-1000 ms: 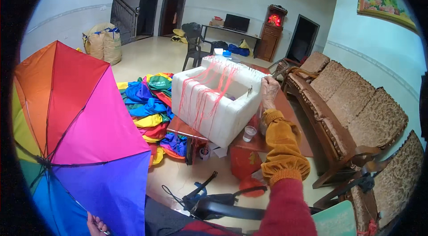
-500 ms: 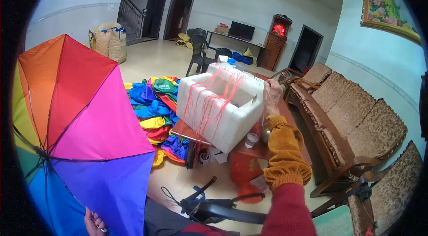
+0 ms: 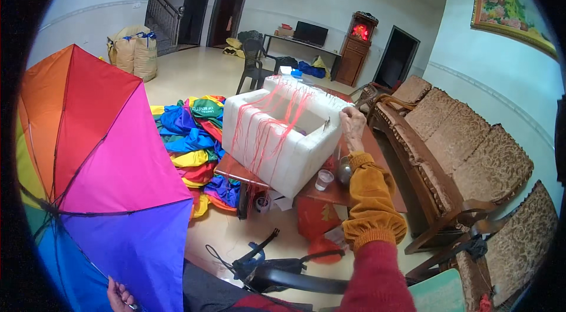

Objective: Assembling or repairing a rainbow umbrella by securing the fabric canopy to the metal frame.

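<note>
A wide rainbow umbrella (image 3: 112,158) stands opened at the left, its dark ribs meeting at a hub. At its lower edge my left hand (image 3: 119,296) has its fingers curled round a thin umbrella rib; a small shiny metal bit shows by them. A white foam box (image 3: 265,144) sits on a reddish-brown table, with red threads (image 3: 259,126) draped over its rim and side. At the box's right rim, my right hand (image 3: 353,127) is closed in a pinch, touching or nearly touching the foam. What lies between those fingertips is too small to make out.
Colourful folded umbrella cloth (image 3: 197,141) is heaped left of the table (image 3: 236,173). A clear plastic cup (image 3: 323,179) stands near the box. Black straps (image 3: 265,271) lie close to me. A long wooden sofa (image 3: 448,153) lines the right; a dark chair (image 3: 252,64) stands behind.
The whole scene has shifted a little left in the picture. My right hand stays at the box's right rim, and my left hand keeps hold at the umbrella's edge.
</note>
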Demonstrator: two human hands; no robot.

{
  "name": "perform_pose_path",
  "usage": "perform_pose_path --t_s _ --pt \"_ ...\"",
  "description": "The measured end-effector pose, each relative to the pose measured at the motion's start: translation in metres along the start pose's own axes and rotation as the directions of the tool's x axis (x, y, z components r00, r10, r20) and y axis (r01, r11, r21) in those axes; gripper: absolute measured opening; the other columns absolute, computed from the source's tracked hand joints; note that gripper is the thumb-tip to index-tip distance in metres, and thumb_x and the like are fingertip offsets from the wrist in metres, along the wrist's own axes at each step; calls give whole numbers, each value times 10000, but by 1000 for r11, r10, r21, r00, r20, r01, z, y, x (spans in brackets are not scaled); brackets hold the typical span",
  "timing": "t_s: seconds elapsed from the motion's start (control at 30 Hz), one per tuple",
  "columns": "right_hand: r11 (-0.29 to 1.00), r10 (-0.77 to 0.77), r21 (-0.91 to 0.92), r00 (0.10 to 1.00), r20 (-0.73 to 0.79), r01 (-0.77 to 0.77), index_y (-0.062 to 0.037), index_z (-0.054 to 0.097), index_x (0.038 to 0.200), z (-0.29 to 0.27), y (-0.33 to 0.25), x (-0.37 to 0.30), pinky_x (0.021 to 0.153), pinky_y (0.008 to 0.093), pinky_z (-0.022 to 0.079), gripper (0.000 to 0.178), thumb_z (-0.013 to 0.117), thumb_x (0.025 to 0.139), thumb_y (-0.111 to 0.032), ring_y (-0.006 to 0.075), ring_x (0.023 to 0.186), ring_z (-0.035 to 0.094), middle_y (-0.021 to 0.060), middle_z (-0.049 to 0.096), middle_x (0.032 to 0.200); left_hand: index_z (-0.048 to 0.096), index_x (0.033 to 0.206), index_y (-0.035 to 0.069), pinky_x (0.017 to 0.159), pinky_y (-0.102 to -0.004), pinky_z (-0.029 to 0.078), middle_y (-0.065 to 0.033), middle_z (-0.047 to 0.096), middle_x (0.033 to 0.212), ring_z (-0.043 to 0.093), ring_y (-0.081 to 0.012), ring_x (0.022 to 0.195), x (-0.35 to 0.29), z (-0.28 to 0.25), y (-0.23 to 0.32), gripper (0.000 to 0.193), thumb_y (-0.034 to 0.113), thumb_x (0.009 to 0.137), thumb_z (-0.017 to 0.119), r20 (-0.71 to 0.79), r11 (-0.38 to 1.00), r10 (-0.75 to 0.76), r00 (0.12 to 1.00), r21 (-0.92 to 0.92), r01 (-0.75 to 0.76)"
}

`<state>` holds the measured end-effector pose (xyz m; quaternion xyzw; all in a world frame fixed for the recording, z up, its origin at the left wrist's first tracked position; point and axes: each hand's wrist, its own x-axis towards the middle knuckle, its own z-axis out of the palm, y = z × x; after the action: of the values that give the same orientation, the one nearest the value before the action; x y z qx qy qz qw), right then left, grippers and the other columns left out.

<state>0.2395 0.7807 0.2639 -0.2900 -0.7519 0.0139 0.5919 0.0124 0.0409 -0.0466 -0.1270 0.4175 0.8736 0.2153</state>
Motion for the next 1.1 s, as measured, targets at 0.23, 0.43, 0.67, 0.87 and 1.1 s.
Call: perform_pose_path --t_s 0.23,0.43,0.67,0.87,1.1 --pt "985 -119 -126 993 8 120 -55 666 782 3 -2 1 679 405 470 177 564 715 -183 335 736 599 184 612 776 463 692 166 283 -195 212 41 432 530 296 -45 349 -17 31 6 313 415 863 546 -111 998 -3 994 68 11" --pt "983 -131 -126 990 55 137 -52 655 759 1 -2 7 673 410 467 172 561 714 -189 336 736 592 181 605 779 392 633 183 321 -267 151 36 260 481 209 -111 382 -43 67 16 431 542 866 438 -150 967 -153 977 183 179" --pt "975 -182 -134 983 -10 179 -7 630 750 5 1 18 669 369 470 153 557 721 -138 303 707 601 168 608 739 397 634 183 317 -281 179 32 255 474 230 -120 392 -31 54 20 443 558 869 416 -39 923 -302 953 239 302" --pt "998 -55 13 989 -140 58 15 625 746 2 0 20 652 358 470 151 536 722 -104 297 681 606 173 612 717 401 638 185 316 -285 187 31 255 473 237 -127 393 -26 47 19 445 568 863 419 -76 911 -307 949 264 316" --pt "979 -113 -164 991 71 124 14 619 756 8 5 18 674 378 468 146 536 731 -104 323 714 594 181 614 762 417 645 189 314 -284 193 33 279 483 255 -126 395 -33 59 20 431 563 859 435 -143 903 -277 950 300 308"
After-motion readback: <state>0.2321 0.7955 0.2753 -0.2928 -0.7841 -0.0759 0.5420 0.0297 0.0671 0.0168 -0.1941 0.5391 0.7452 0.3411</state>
